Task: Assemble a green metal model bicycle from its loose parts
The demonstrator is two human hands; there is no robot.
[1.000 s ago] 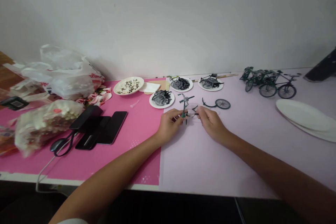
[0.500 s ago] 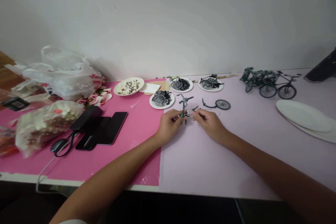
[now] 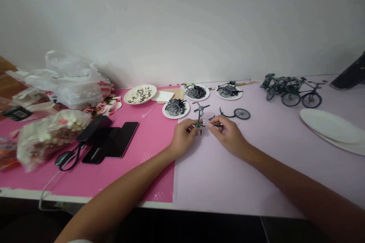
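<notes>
One bicycle frame [image 3: 198, 123] sits between left fingers [image 3: 186, 124].

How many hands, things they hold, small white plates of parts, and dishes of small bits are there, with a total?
Hands (left hand, right hand): 2
Held things (green piece, thin tool): 2
Small white plates of parts: 3
Dish of small bits: 1
Total: 8
</notes>
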